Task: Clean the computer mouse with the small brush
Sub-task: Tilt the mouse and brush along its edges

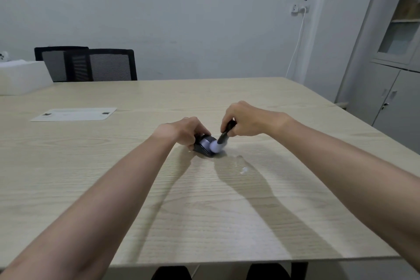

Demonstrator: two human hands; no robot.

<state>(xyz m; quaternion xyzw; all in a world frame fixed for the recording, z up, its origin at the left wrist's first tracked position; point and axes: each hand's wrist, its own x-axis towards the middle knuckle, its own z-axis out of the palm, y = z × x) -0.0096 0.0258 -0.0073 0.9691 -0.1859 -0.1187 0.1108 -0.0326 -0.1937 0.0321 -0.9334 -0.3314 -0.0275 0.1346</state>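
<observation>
A dark computer mouse lies on the wooden table near its middle. My left hand grips the mouse from the left, fingers curled over its far side. My right hand holds a small brush by its black handle, tilted down to the left. The brush's pale, blurred bristle head touches the mouse's right end. The far part of the mouse is hidden under my left fingers.
A small white scrap lies on the table to the right of the mouse. A white cable-cover plate sits flush at the left, a white box at the far left corner. Two black chairs stand behind the table; a grey cabinet is at the right.
</observation>
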